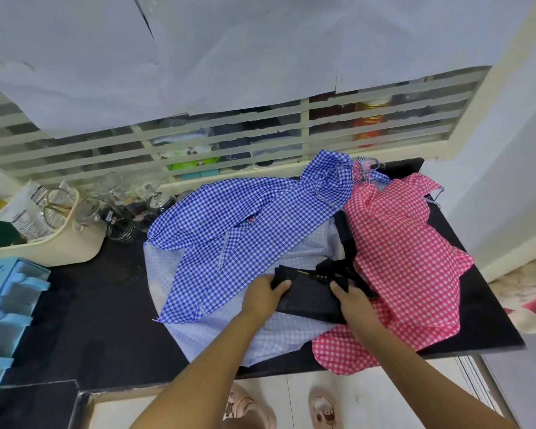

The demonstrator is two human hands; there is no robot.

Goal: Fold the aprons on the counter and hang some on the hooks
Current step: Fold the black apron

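Black apron (pixel 310 297) pinched by left hand (pixel 265 294) and right hand (pixel 351 300)
Its loose straps (pixel 347 243) could have dragged the pink apron (pixel 399 258) along

Bright even daylight, soft faint shadows, strong wide-angle bending at edges, slight softness throughout

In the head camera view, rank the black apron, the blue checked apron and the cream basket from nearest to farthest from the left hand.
1. black apron: gripped by the left hand, near the front of the counter.
2. blue checked apron: spread just to the left of the hand and beyond it.
3. cream basket: far left on the counter.
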